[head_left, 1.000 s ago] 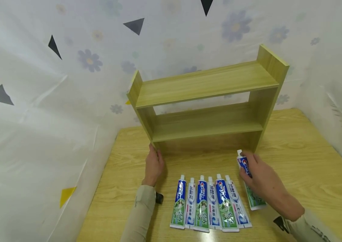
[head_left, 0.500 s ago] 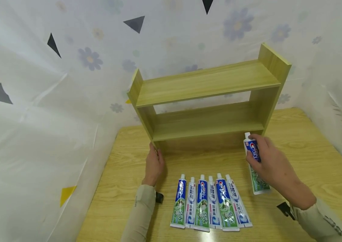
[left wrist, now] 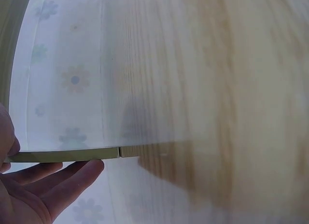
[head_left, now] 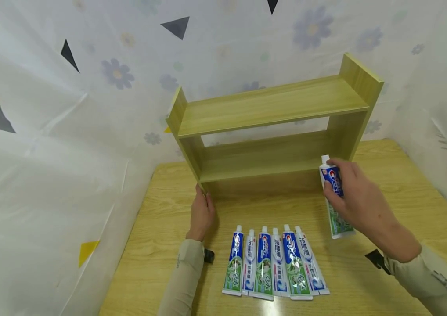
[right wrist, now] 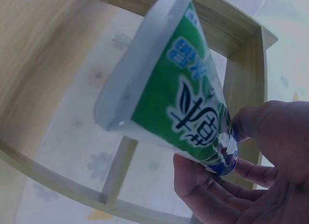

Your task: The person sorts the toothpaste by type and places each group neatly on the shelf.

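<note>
My right hand (head_left: 365,206) grips a blue, white and green toothpaste tube (head_left: 335,197), cap upward, in front of the right end of the wooden shelf (head_left: 271,109). In the right wrist view, the tube's (right wrist: 183,89) flat crimped end faces the camera, with thumb and fingers around its blue part. My left hand (head_left: 201,215) holds the lower left side panel of the shelf. The left wrist view shows that panel's edge (left wrist: 67,155) between thumb and straight fingers (left wrist: 72,185). Several toothpaste tubes (head_left: 264,267), green-blue and white ones alternating, lie in a row, caps toward the shelf.
The shelf has an upper board and a middle board (head_left: 263,160), with nothing on either. It stands on a wood-grain table (head_left: 160,210). Behind and beside the table hangs white sheeting (head_left: 69,175) with flowers and triangles.
My right hand has lifted the toothpaste tube up and forward, toward the shelf's right end. My left hand has stayed on the side panel, and the row of tubes lies as before.
</note>
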Demonstrator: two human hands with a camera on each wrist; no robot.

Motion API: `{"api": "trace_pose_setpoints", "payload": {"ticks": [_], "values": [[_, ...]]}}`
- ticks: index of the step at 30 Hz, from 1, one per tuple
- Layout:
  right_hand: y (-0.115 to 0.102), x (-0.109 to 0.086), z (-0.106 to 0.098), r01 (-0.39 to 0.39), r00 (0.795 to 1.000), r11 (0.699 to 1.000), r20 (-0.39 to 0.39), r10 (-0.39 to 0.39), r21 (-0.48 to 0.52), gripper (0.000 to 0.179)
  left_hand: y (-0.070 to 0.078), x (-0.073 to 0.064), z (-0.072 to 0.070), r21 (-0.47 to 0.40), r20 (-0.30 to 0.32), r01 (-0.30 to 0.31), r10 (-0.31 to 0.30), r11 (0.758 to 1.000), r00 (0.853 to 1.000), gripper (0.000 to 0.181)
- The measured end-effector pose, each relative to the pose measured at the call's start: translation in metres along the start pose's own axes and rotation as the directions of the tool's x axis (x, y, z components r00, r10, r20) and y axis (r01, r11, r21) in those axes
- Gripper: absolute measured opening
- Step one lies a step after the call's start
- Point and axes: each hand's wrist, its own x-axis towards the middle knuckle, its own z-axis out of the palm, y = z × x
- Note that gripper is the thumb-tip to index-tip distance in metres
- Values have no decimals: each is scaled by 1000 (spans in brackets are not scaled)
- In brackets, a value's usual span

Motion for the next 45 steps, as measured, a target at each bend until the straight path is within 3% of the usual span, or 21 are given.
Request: {"api": "trace_pose_setpoints", "payload": {"ticks": [4,5,10,12,15,22,23,29,32,38,45], "values": [[-5,8,-5,10,1000,1000,-20,-10,-7,60,22,-1,-12,-9,-13,10,-10,1000,1000,50],[-6,10,-5,12,1000,1000,-25,-13,-8,59,18,-1,-9,3,-24,18,-18,1000,1000,50],[-11,19,-8,33,998,999,-60,-34,-10,58,61,1,-35,-18,-21,20,-21,1000,1000,46],[-12,22,-9,41,996,999,-74,-41,-11,59,72,2,-41,-27,-9,27,-27,999,1000,46],[-15,27,-11,55,994,998,-96,-56,-14,59,69,1,-39,-9,-12,28,-28,1000,1000,46],[-25,42,-17,93,988,996,-119,-94,-15,57,22,-3,-11,-6,-19,28,-28,1000,999,50],[-27,44,-17,96,988,995,-121,-98,-16,57,28,-3,-16,-14,-11,30,-30,999,999,50],[-35,56,-21,113,983,994,-144,-113,-11,55,30,-3,-16,-25,6,47,-47,999,999,51],[-39,61,-22,114,983,994,-145,-113,-4,54,19,-2,-8,-7,-6,40,-40,999,999,52],[-45,68,-23,120,981,993,-157,-116,16,52,29,-1,-11,-2,-24,32,-32,999,999,51],[-49,76,-27,141,971,990,-191,-142,-18,50,75,5,-35,-2,18,70,-70,998,997,48]]}}
